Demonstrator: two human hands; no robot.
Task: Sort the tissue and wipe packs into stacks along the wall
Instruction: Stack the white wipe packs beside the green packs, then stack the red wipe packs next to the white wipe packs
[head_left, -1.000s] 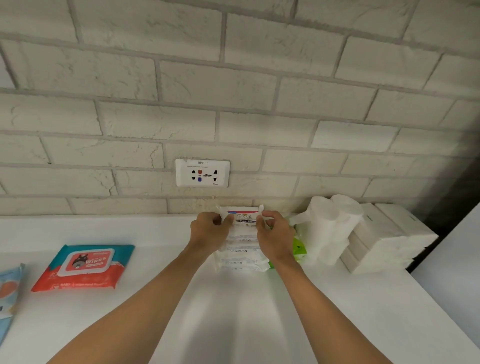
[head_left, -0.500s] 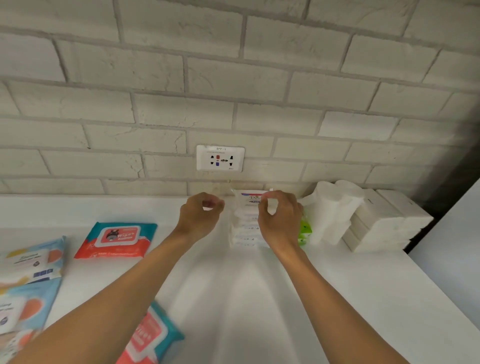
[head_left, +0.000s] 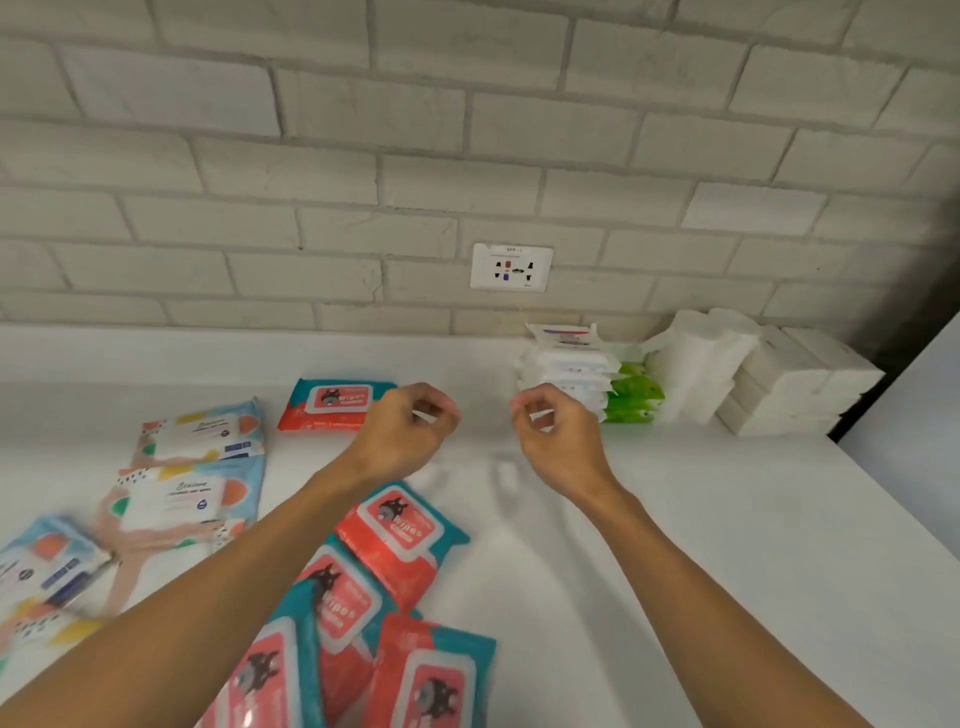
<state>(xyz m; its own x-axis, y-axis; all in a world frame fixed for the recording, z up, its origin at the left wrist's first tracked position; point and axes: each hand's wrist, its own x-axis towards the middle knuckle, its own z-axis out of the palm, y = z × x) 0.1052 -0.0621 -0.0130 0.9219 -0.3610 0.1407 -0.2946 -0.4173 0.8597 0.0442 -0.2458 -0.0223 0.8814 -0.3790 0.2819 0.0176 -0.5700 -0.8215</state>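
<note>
Both hands hang over the middle of the bench (head_left: 727, 519) and hold nothing. The left hand (head_left: 402, 436) and the right hand (head_left: 558, 441) each have loosely curled fingers, thumb near forefinger, with a gap between the 2.

Along the back edge, against the wall (head_left: 363, 182), stand the sorted piles. A white stack (head_left: 566, 371) is just beyond the right hand, with green packs (head_left: 636, 397) beside it. Rolls (head_left: 696, 364) and white bricks (head_left: 800, 384) follow toward the back right corner.

The unsorted packs lie further left. 1 red pack (head_left: 332, 405) lies flat and label-up just behind the left hand, its long axis running along the wall. Other red packs (head_left: 400, 535) overlap toward the near edge at mixed slants. Pale blue packs (head_left: 200, 436) lie flat near the left edge.

The red packs look like soft film pouches, probably slick and with some heft from damp wipes. Lifted by 1 corner, a pack would likely sag. A safer hold is across the short width, thumb on the label and fingers beneath, or 1 hand at each end. The long axis should stay parallel to the wall for stacking.
</note>
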